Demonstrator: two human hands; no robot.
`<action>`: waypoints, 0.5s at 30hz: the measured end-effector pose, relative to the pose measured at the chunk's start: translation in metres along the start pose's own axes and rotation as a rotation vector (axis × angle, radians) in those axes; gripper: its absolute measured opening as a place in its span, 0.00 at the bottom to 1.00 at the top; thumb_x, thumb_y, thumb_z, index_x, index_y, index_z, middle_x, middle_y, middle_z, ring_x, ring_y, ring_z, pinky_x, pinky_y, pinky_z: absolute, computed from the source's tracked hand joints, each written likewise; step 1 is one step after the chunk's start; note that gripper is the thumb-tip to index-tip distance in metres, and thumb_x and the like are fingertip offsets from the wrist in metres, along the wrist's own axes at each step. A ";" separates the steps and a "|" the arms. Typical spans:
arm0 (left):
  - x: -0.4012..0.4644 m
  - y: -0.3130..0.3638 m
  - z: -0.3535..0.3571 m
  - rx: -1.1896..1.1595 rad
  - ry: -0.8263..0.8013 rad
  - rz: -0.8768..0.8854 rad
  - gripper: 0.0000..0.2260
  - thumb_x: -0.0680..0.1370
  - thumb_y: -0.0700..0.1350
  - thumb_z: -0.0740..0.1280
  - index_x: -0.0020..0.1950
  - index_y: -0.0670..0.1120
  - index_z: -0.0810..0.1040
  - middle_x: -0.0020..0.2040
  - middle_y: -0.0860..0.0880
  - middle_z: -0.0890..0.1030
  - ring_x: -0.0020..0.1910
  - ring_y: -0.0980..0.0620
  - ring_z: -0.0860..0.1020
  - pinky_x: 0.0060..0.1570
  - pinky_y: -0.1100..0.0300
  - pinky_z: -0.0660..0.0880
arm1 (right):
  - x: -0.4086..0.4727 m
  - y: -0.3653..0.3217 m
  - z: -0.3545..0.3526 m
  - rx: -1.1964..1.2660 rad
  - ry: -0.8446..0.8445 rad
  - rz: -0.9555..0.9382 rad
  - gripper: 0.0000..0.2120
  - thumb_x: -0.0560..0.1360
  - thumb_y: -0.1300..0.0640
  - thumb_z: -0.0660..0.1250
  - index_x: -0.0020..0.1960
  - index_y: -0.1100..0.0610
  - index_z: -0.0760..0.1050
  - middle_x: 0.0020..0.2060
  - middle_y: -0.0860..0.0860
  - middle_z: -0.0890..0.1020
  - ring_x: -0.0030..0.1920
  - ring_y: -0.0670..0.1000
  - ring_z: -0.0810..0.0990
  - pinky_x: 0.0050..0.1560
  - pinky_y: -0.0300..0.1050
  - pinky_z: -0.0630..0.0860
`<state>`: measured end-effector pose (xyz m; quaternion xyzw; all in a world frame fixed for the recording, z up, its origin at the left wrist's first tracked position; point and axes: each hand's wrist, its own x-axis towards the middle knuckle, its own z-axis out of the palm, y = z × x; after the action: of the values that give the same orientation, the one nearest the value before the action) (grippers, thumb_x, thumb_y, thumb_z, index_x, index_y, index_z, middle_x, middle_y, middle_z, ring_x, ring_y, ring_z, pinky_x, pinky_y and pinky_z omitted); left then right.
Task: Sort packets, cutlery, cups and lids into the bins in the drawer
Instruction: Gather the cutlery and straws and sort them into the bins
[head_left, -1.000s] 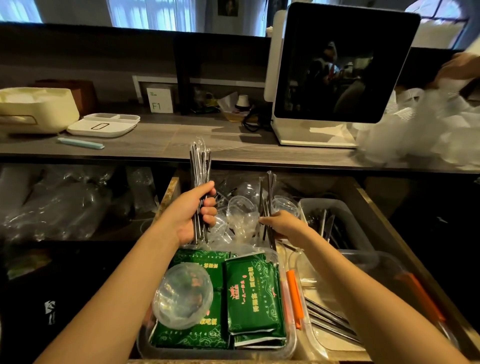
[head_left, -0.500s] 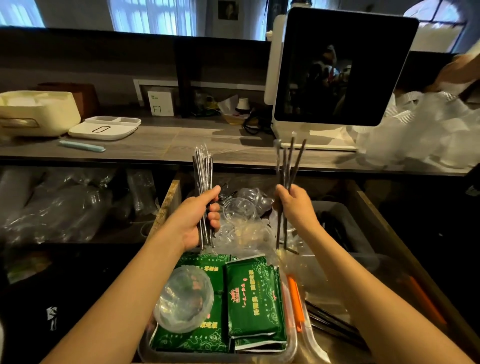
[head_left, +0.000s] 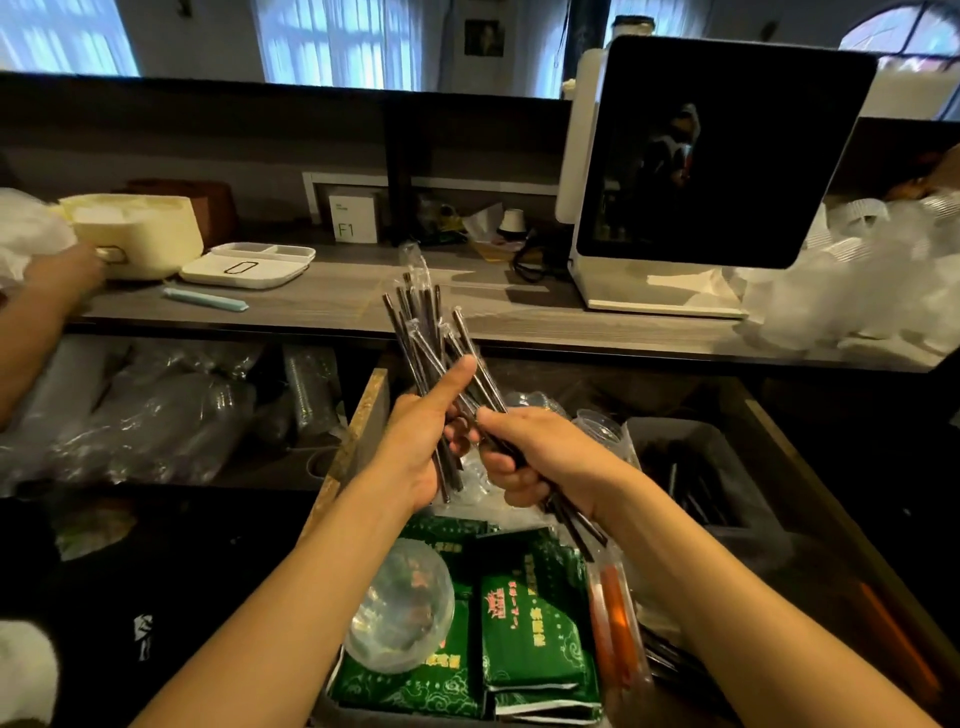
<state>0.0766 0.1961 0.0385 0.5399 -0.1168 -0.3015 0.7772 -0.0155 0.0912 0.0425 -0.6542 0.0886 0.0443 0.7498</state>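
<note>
Held above the open wooden drawer (head_left: 363, 415): a bundle of dark, slim, clear-wrapped sticks (head_left: 431, 353), long axes near upright, upper ends fanning away toward the grey counter (head_left: 337, 296), lower ends pointing down at the bins. Left hand (head_left: 415, 457) curled round the bundle's lower half, thumb laid up along it; right hand (head_left: 535, 462) touching the left, fingers clenched on more dark sticks slanting down-right past the wrist. Below, flat green printed packets (head_left: 530, 623) and a clear domed plastic lid (head_left: 400, 613) lying in a clear bin (head_left: 332, 701).
</note>
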 end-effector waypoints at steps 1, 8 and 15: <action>-0.001 0.000 0.000 0.004 0.012 0.008 0.31 0.56 0.60 0.77 0.52 0.43 0.81 0.30 0.51 0.77 0.23 0.56 0.71 0.20 0.65 0.68 | -0.001 0.000 0.002 -0.011 -0.021 0.012 0.16 0.83 0.50 0.55 0.42 0.56 0.72 0.26 0.49 0.65 0.22 0.43 0.59 0.20 0.33 0.55; -0.003 0.001 -0.002 0.154 -0.027 0.031 0.13 0.74 0.50 0.74 0.43 0.39 0.79 0.27 0.48 0.77 0.23 0.52 0.71 0.19 0.63 0.66 | -0.007 0.004 0.001 0.013 -0.176 0.089 0.18 0.82 0.43 0.53 0.50 0.58 0.71 0.27 0.51 0.65 0.20 0.44 0.64 0.18 0.35 0.61; 0.006 0.021 -0.017 -0.106 0.327 0.165 0.10 0.80 0.51 0.68 0.49 0.44 0.76 0.30 0.51 0.78 0.26 0.57 0.79 0.30 0.60 0.76 | -0.005 0.006 -0.006 -0.141 -0.210 0.046 0.20 0.82 0.48 0.55 0.62 0.62 0.73 0.36 0.52 0.75 0.27 0.47 0.72 0.24 0.36 0.70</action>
<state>0.0967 0.2105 0.0501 0.5283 -0.0171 -0.1507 0.8354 -0.0223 0.0861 0.0370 -0.6948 0.0213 0.1359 0.7059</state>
